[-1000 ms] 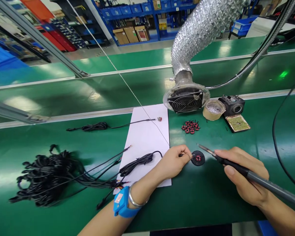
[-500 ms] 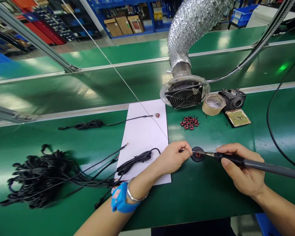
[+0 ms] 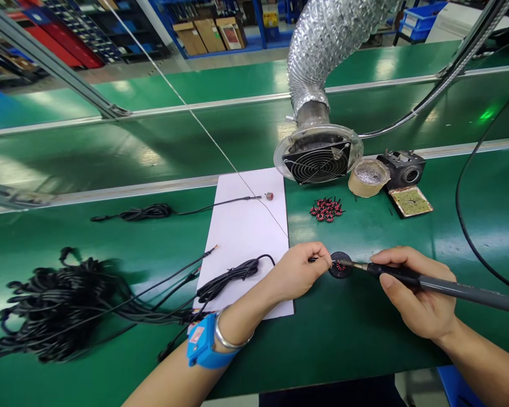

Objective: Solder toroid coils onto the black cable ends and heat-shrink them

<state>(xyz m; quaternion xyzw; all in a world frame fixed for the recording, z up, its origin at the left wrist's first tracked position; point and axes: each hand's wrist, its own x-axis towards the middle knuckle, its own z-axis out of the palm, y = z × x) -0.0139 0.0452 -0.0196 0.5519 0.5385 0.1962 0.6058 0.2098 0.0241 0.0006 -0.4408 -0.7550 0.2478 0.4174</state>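
My left hand (image 3: 302, 270) pinches the end of a black cable (image 3: 312, 260), a dark bit of which shows at the fingertips. The fingertips are at the left edge of a small round black disc (image 3: 340, 273), which bears a red-and-black ring-shaped part (image 3: 340, 264). My right hand (image 3: 422, 294) is wrapped round a soldering iron (image 3: 458, 288) like a pen. Its tip reaches the part on the disc from the right; exact contact is too small to tell. A thin pale line (image 3: 214, 138) slants down from above and passes out of sight behind my left hand.
A coiled black cable (image 3: 229, 277) lies on white paper (image 3: 246, 226); a heap of black cables (image 3: 63, 311) lies left. Beyond the disc sit several red-and-black parts (image 3: 326, 209), a fume extractor (image 3: 318, 161), a tape roll (image 3: 369, 178), and an iron stand with sponge (image 3: 410, 202).
The view has shifted slightly, so the bench items appear a little further left. Both hands and the soldering iron keep nearly the same pose at the disc.
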